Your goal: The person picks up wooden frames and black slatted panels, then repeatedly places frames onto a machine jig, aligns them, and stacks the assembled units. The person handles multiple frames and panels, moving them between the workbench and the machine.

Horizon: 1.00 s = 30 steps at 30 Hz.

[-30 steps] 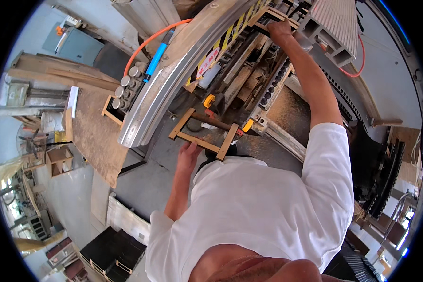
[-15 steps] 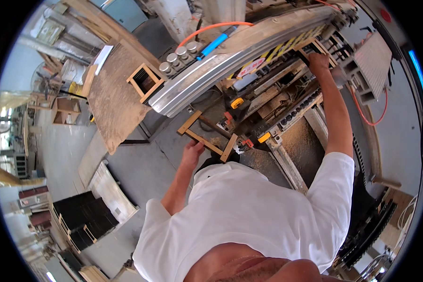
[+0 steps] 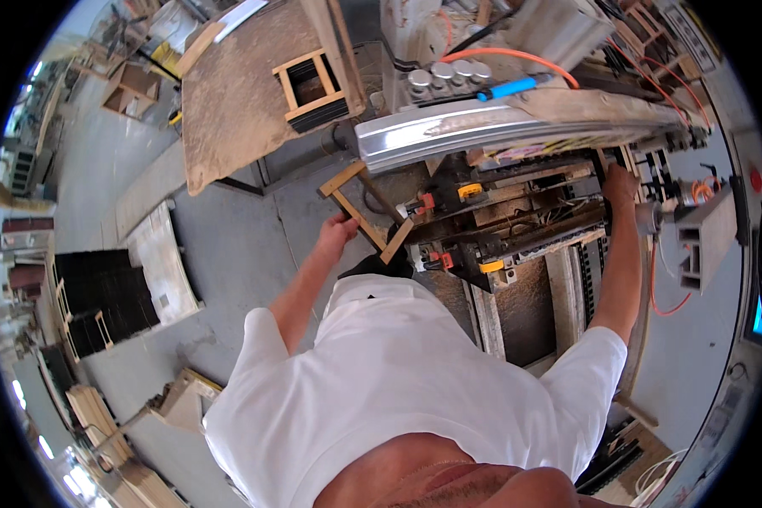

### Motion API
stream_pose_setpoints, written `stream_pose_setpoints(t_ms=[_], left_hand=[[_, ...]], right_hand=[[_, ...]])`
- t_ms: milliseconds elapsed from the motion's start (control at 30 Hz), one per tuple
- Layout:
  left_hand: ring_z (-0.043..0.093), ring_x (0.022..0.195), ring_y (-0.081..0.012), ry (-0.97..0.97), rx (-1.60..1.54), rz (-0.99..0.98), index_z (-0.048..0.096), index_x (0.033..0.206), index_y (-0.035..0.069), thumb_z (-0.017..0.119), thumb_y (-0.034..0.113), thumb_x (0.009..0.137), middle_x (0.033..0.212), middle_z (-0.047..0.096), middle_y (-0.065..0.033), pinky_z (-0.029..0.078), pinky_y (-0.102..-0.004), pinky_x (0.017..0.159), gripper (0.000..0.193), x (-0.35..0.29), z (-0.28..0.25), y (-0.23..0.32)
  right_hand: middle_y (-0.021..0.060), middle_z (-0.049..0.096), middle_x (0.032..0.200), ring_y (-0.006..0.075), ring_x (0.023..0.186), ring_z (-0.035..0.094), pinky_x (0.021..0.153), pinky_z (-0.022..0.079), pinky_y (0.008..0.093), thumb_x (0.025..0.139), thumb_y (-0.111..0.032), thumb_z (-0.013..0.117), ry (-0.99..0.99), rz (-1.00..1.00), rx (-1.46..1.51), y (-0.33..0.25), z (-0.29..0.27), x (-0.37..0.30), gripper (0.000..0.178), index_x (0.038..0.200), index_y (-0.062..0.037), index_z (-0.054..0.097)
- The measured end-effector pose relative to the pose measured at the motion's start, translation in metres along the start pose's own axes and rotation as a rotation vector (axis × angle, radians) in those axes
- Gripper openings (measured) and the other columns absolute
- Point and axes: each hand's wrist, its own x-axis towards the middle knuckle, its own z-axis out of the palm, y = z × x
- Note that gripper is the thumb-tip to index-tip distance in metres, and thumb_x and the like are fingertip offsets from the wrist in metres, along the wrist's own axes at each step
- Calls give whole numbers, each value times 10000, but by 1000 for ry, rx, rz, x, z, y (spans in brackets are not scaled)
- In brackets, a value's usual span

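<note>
My left hand [image 3: 339, 233] is closed on one edge of a light wooden frame [image 3: 360, 222], holding it up at the left end of a long machine [image 3: 559, 241]. The frame's short end pieces stick out past its long bar. My right hand [image 3: 621, 184], arm stretched out, is closed at another wooden frame [image 3: 603, 162] at the machine's far right end. Part of that frame is hidden behind the hand. Near the left frame, the machine carries red-tipped parts [image 3: 440, 261] and yellow knobs [image 3: 491, 266].
A rounded metal beam [image 3: 449, 140] spans above the machine, with a blue tool [image 3: 508, 88] and metal cylinders on top. A worn board table [image 3: 229, 110] holds stacked wooden frames [image 3: 313, 89]. Sawdust lies under the machine. A grey panel [image 3: 704, 237] juts out right.
My view has turned, so the machine and tables sit differently in the picture. Both hands keep their holds; the left frame stays near the machine's left end.
</note>
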Motion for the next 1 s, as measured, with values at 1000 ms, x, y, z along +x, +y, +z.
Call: stream_pose_setpoints(t_ms=[1000], left_hand=[[687,834,-280,246,617,219,627,1154,-10,709,287,845,987,684,-164,553,-376,637,437,364,-196,269]], right_hand=[[144,676,1088,192,853,641,733,509,302,848,-23,674,366,330,1136,-234,-180,-266,114,949,10,634]])
